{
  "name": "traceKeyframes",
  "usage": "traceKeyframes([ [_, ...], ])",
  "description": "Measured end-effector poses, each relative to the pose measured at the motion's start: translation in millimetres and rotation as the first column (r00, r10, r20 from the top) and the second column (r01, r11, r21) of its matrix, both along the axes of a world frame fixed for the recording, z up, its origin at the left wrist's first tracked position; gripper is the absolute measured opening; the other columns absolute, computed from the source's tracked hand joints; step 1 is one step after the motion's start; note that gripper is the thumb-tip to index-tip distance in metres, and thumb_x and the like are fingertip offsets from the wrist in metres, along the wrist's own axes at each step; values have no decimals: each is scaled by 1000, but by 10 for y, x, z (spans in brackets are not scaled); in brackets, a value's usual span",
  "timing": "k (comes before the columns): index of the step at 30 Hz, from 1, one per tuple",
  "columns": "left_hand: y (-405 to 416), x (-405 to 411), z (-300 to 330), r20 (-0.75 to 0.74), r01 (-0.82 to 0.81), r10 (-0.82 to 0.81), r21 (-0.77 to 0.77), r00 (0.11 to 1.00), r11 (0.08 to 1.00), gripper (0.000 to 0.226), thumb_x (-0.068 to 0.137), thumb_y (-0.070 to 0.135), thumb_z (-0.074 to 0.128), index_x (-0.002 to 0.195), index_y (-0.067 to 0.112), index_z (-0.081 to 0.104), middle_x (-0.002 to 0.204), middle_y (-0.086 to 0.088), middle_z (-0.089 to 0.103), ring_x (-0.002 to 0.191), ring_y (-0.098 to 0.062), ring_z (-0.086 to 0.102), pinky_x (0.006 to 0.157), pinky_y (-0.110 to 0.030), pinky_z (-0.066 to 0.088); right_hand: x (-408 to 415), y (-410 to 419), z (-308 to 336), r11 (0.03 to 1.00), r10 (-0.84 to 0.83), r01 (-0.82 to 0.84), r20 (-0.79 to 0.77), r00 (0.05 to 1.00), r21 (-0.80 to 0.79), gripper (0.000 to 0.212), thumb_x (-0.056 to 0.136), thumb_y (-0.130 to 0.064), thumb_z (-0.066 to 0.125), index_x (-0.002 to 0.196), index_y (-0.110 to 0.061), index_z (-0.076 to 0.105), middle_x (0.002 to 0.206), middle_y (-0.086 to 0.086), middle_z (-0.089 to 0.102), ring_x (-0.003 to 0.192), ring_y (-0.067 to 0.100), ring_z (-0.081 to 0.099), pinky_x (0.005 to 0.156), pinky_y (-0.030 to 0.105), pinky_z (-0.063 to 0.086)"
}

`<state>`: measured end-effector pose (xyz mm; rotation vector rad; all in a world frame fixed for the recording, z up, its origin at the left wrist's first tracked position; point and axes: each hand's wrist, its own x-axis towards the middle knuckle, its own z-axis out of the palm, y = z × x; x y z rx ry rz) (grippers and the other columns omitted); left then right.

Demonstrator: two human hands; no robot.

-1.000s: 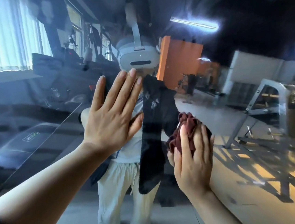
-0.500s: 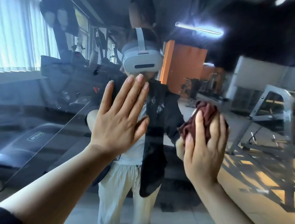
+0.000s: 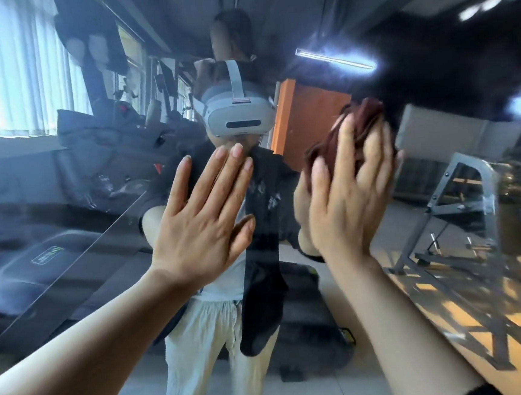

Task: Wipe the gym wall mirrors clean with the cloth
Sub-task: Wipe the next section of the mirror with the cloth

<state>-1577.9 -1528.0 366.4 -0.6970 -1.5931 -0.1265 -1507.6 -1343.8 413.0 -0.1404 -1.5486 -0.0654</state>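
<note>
Over the last second the right hand (image 3: 345, 196) has carried the dark red cloth (image 3: 352, 129) up the mirror (image 3: 448, 275) — from about waist height of the person's reflection to beside the reflected grey headset (image 3: 236, 117), the cloth's top now against the dark upper part of the reflection. It has also slid a little toward the right, and hand and cloth are now blurred where they were sharp before. The view itself has dropped and tipped — the headset, the orange panel (image 3: 306, 121) and the ceiling light strip (image 3: 335, 60) all sit lower in the picture than they did.
</note>
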Motion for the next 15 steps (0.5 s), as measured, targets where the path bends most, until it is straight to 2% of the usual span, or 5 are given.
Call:
traceKeyframes([
  [5,-19,30,24,23,-16,17,-21,1000,1000,68,102,42,32,157,4,23,164,-13,15,153,-27,12,123,-53,8,114,-79,-1061,967,-69,-7,285,956,257,57,107,-33,34,159,-12,21,162,20,20,152,33,15,122,54,19],
  [7,-28,56,38,29,-18,19,-28,999,999,69,101,43,36,157,4,24,164,-13,17,152,-28,15,122,-54,10,235,7,-1436,907,-153,-25,382,911,421,64,105,-31,44,160,-13,17,167,16,9,155,30,10,122,54,20],
  [10,-79,113,86,48,68,-67,-13,997,998,72,94,38,51,154,5,31,162,-14,24,150,-27,23,121,-54,17,324,160,-1224,830,-191,-80,416,889,552,65,101,-27,50,159,-14,23,165,15,19,154,28,16,125,49,13],
  [12,-194,128,141,55,156,-154,-20,986,988,69,92,32,56,152,4,37,160,-15,31,147,-28,31,121,-50,21,281,162,-678,901,-118,-34,320,940,433,55,104,-27,44,155,-12,33,158,20,32,148,32,26,125,48,13],
  [15,-462,66,267,46,149,-149,0,988,989,62,96,29,52,150,3,39,158,-15,36,144,-29,37,122,-46,19,123,53,229,996,33,-39,82,996,75,53,103,-27,43,151,-6,42,155,28,35,143,40,31,121,53,20],
])
